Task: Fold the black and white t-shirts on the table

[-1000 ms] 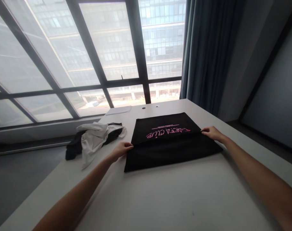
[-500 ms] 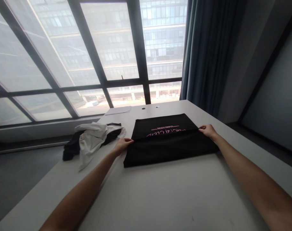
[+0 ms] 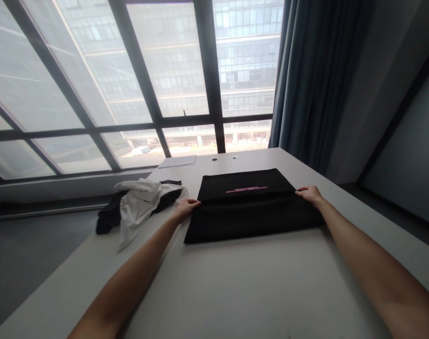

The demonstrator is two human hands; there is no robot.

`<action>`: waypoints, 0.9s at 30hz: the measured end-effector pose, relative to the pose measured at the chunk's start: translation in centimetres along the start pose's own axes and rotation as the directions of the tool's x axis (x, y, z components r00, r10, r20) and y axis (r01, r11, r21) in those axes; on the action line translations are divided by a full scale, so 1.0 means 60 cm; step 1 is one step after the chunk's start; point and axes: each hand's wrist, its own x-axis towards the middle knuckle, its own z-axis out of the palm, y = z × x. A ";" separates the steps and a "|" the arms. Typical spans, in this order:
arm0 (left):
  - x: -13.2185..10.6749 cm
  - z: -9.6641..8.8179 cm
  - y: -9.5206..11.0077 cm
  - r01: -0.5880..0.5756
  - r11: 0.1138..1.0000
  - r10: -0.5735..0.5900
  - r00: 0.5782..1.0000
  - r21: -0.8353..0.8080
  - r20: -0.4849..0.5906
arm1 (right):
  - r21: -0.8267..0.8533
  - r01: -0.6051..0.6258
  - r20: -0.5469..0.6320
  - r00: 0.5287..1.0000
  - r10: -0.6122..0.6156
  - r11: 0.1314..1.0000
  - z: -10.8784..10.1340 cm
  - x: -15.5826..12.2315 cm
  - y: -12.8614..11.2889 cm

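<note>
A black garment (image 3: 251, 212) with pink print lies on the white table (image 3: 235, 292), its near part folded up over the far part. Only a thin line of pink lettering shows beyond the fold's edge. My left hand (image 3: 186, 207) pinches the folded layer's left corner. My right hand (image 3: 309, 194) pinches its right corner. Both arms reach forward across the table.
A heap of white and black clothes (image 3: 140, 205) lies at the table's left edge. A white sheet of paper (image 3: 177, 162) and two small round fittings sit at the far end by the window. A blue curtain (image 3: 306, 80) hangs at the right.
Both hands have carried the garment's near layer farther away from me. The large pink lettering, visible a second ago, is now covered.
</note>
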 end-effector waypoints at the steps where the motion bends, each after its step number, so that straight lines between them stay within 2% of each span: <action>1: 0.001 0.001 -0.003 0.001 1.000 -0.001 1.000 0.002 0.004 | -0.005 0.002 -0.002 1.000 -0.002 1.000 0.002 0.000 0.004; 5: 0.002 -0.001 -0.006 -0.005 1.000 0.005 1.000 0.015 0.006 | 0.004 0.003 -0.001 1.000 -0.003 1.000 0.003 0.008 0.009; 8: 0.003 0.003 -0.005 -0.046 0.998 0.048 0.998 0.051 -0.043 | -0.009 0.011 0.004 1.000 -0.011 1.000 0.004 0.016 0.010; 12: 0.004 0.016 -0.006 -0.117 0.978 0.135 0.986 0.171 -0.097 | -0.096 0.018 -0.009 1.000 -0.019 0.995 0.008 0.021 0.020; 16: 0.003 0.021 -0.009 -0.150 0.938 0.189 0.977 0.313 -0.097 | -0.156 0.024 -0.011 1.000 -0.026 0.987 0.005 0.018 0.025; 19: -0.004 0.019 -0.003 -0.174 0.899 0.227 0.970 0.403 -0.089 | -0.290 0.042 -0.001 0.999 -0.044 0.956 0.001 0.009 0.009; 21: -0.014 0.025 0.011 -0.211 0.855 0.286 0.954 0.474 -0.090 | -0.440 0.096 -0.039 0.991 -0.126 0.893 0.007 -0.008 -0.015; 23: -0.029 0.047 0.034 -0.305 0.757 0.391 0.920 0.578 -0.026 | -0.555 0.199 -0.062 0.958 -0.279 0.808 0.030 -0.039 -0.047; 24: -0.038 0.065 0.047 -0.372 0.685 0.444 0.895 0.626 0.046 | -0.579 0.266 -0.043 0.934 -0.354 0.771 0.048 -0.059 -0.064; 25: -0.048 0.089 0.060 -0.449 0.612 0.482 0.864 0.651 0.143 | -0.572 0.348 0.021 0.912 -0.411 0.743 0.071 -0.082 -0.081; 27: -0.069 0.148 0.084 -0.580 0.520 0.493 0.803 0.627 0.334 | -0.517 0.504 0.203 0.857 -0.473 0.692 0.127 -0.135 -0.112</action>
